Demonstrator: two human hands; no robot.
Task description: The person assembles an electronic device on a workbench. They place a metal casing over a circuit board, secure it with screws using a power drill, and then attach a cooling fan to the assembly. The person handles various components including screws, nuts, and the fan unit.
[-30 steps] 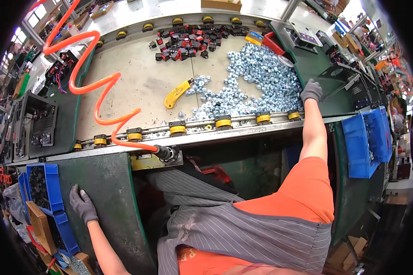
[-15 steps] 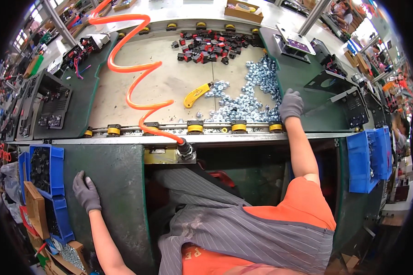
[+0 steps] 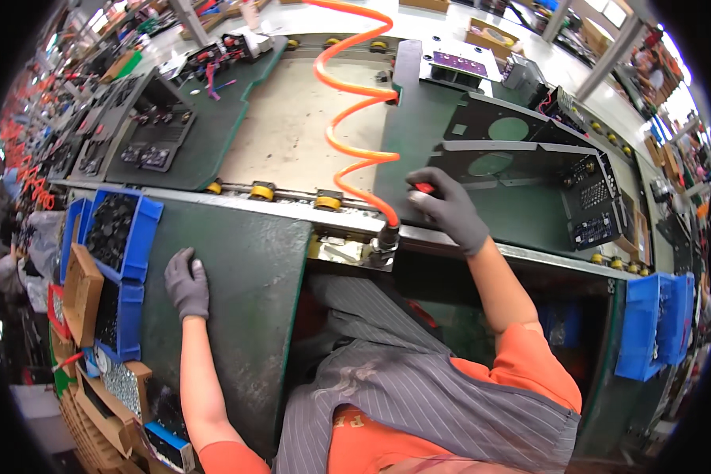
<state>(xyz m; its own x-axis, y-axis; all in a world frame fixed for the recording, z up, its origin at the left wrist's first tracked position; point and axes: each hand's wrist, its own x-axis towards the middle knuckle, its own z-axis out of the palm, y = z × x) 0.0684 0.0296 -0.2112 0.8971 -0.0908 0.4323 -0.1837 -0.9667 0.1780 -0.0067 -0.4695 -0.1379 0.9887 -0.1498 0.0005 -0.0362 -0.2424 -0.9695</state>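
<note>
My right hand [image 3: 453,212], in a grey glove, is closed with its fingertips around a small red part [image 3: 424,188], mostly hidden by the glove. It hovers at the front edge of the right green board [image 3: 498,209]. A black sheet-metal chassis [image 3: 561,178] with a round cutout stands on that board, just beyond the hand. My left hand [image 3: 187,286], also gloved, rests open on the dark green worktop [image 3: 237,272], fingers pointing away. It holds nothing. Blue bins of black parts [image 3: 112,225] stand to its left.
A coiled orange air hose [image 3: 359,103] hangs down to a fitting [image 3: 383,246] at the bench edge. Yellow rollers [image 3: 328,199] line the conveyor. Another green board [image 3: 221,118] carries a chassis at left. Blue bins [image 3: 644,328] hang at right.
The right board has slid left, over where the loose nuts, red-and-black parts and yellow cutter lay. My right hand now holds a small red part. The view has turned left.
</note>
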